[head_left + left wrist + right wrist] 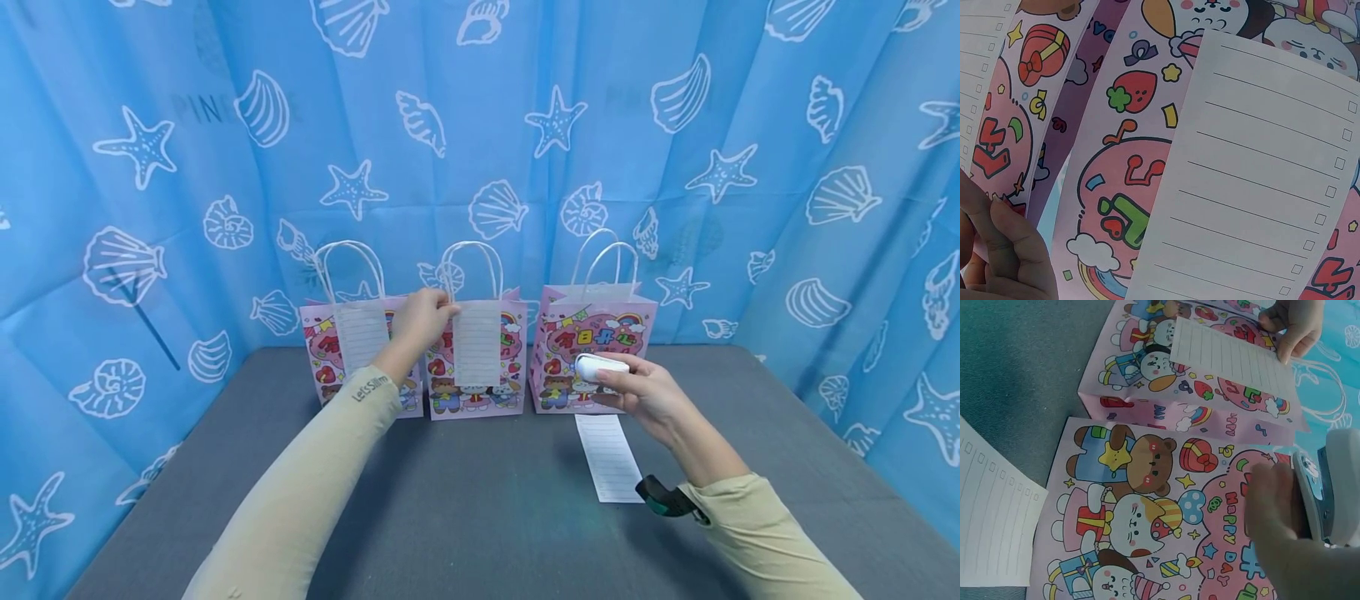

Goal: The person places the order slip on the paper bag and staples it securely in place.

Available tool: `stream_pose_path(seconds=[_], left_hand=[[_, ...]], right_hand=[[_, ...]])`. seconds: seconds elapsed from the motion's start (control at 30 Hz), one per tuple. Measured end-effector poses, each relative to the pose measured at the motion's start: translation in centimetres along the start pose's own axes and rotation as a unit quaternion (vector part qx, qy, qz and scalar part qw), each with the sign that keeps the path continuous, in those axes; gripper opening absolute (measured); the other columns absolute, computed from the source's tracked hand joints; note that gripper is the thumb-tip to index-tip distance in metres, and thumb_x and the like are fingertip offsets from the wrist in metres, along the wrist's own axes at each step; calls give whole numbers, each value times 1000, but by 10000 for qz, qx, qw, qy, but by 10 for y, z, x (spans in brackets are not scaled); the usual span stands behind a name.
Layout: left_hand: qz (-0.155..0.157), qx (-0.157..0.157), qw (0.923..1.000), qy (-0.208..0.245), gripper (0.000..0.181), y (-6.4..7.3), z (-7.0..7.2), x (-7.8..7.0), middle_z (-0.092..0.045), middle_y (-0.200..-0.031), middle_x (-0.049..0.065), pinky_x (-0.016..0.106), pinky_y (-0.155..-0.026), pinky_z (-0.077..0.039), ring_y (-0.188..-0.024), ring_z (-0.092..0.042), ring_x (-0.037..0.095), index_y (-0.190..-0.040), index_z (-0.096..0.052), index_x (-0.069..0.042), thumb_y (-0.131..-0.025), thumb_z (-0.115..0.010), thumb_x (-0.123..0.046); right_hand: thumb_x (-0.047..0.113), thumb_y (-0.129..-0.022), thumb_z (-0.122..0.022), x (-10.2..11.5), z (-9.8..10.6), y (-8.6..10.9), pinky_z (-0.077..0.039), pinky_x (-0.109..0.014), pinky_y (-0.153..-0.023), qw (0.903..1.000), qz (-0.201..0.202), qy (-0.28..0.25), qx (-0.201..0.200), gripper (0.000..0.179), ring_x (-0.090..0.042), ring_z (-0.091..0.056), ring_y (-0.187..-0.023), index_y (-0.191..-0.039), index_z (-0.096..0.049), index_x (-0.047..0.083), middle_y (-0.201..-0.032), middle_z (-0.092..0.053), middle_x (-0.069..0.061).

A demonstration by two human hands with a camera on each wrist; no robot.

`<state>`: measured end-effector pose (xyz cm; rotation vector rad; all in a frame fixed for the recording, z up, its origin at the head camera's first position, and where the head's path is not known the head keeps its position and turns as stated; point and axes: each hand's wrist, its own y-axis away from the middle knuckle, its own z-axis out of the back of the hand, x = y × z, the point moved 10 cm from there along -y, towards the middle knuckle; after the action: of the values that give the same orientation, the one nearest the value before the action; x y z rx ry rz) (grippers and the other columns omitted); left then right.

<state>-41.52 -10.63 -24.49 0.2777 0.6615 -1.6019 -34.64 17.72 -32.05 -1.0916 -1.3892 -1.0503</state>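
Note:
With its fingertips, my left hand (pixel 423 319) pinches the top left corner of a lined paper strip (pixel 477 342) at the top edge of the middle gift bag (pixel 442 392). That strip hangs down the bag's printed front. A white stapler (pixel 600 365) is in the grip of my right hand (pixel 652 396), before the right gift bag (pixel 555 342). In the right wrist view the stapler (pixel 1342 487) is partly cut off by the frame edge. Another lined strip (pixel 609 458) lies on the table below the right bag.
The left gift bag (pixel 318 350) also has a lined strip (pixel 360 333) on its front, partly behind my left forearm. All three bags stand upright in a row with white handles on the grey table (pixel 480 508). A blue shell-print curtain (pixel 480 125) hangs behind them.

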Motion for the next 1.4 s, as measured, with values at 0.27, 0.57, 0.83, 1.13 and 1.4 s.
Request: stream_pose_path(seconds=[0.27,0.57,0.83,1.13,1.4], left_hand=[[41,3,10000,-10,33,1,0,1,-54,-69,4,27,-52,-37,-53,-55,15,-77,-55,-10,-99,-57,-34],[5,-14,10000,27,31,0,0,1,-55,-70,4,28,-52,-38,-53,-56,15,-80,-58,-9,-99,-56,-34],[40,36,10000,66,31,0,0,2,-55,-71,4,28,-52,-38,-53,-57,15,-81,-58,-9,-99,-56,-33],[39,12,10000,-9,31,-1,0,1,-54,-70,4,27,-52,-37,-54,-55,15,-79,-57,-9,-99,-57,-33],[12,-23,10000,8,32,0,1,0,-54,-71,4,27,-54,-38,-54,-54,15,-77,-56,-9,-99,-57,-33]], right_hand=[[16,-102,-51,4,-10,-3,-44,-34,-100,9999,80,-14,129,67,-13,-57,-105,-149,-9,-6,-144,-27,-25],[17,-99,-57,11,-12,-5,-50,-35,-85,9996,181,-223,-16,47,-11,-58,-98,-136,-34,-2,-116,-51,-4],[23,-105,-39,14,-31,-5,-52,-42,-85,9964,279,-437,667,45,-20,-55,-103,-140,-20,2,-125,-37,-13],[26,-105,-30,4,-42,-10,-47,-33,-76,9964,-306,-124,775,43,-27,-46,-104,-137,-10,6,-122,-35,-15],[21,-101,-52,13,-42,-10,-48,-28,-74,9986,-133,-136,491,53,-14,-58,-89,-138,-25,-7,-102,-56,-5]])
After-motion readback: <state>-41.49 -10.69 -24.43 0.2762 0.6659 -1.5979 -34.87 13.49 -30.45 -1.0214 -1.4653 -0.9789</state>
